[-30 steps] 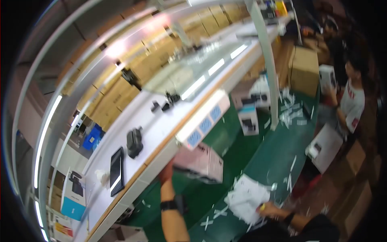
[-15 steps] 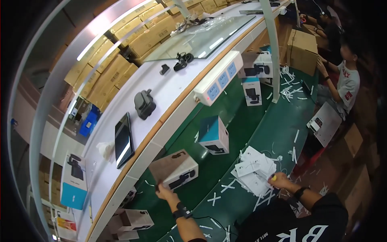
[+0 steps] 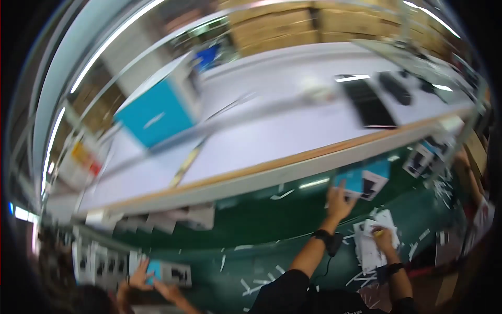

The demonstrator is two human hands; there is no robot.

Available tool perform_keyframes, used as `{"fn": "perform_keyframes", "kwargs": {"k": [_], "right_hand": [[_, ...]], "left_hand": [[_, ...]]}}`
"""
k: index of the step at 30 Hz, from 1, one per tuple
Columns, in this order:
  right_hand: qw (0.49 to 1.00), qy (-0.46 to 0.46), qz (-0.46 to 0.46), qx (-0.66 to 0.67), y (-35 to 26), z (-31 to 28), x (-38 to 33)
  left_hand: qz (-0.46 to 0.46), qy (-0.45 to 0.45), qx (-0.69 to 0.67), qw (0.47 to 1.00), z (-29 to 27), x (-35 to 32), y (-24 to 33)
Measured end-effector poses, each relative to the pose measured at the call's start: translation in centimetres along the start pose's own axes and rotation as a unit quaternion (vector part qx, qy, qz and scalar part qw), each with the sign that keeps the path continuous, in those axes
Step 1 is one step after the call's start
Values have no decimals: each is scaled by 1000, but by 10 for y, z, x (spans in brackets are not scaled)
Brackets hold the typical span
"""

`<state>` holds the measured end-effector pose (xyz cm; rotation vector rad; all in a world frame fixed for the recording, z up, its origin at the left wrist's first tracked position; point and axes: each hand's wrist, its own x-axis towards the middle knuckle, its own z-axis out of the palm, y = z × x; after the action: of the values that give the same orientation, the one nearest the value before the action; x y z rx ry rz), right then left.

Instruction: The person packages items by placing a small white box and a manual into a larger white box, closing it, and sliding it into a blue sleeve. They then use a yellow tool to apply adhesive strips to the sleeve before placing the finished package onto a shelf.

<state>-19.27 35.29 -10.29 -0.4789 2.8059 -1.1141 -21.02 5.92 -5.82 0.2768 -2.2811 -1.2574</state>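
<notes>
My left hand (image 3: 339, 205) is closed at the near edge of a blue-and-white box (image 3: 349, 182), its fingers reaching onto the blue face. A second blue-and-white box (image 3: 376, 180) with a dark device printed on it stands just right of that one. My right hand (image 3: 384, 238) lies over a loose pile of white sheets (image 3: 370, 257), closed around a small yellow object (image 3: 378, 233) whose kind is too small to tell. A black band with a cable is around my left wrist. Motion blurs the picture.
A co-worker's hands (image 3: 149, 277) touch a blue-and-white box (image 3: 175, 273) at lower left, beside several standing boxes (image 3: 99, 264). White paper strips (image 3: 259, 285) litter the green surface (image 3: 251, 222). The raised white shelf (image 3: 251, 136) bears a large blue-and-white box (image 3: 157, 112), a cutter knife (image 3: 188, 161) and a black tablet (image 3: 367, 102).
The view has swung left, bringing a co-worker's hands into sight. My left hand has shifted from a grey-topped box's corner to a blue face. My right hand stays at the sheets with the yellow object.
</notes>
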Motion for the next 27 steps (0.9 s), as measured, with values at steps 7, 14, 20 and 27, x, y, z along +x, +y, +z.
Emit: {"fn": "perform_keyframes", "kwargs": {"k": [7, 14, 20, 27], "right_hand": [[964, -65, -31, -257, 45, -10, 61], [955, -20, 166, -245, 13, -16, 19], [937, -85, 178, -289, -20, 1, 48], [968, 188, 135, -95, 7, -98, -15]], "left_hand": [[-75, -14, 218, 973, -214, -16, -68], [-175, 497, 320, 788, -484, -51, -229], [-343, -62, 706, 616, -569, -138, -398], [-329, 353, -232, 845, -388, -130, -219]]}}
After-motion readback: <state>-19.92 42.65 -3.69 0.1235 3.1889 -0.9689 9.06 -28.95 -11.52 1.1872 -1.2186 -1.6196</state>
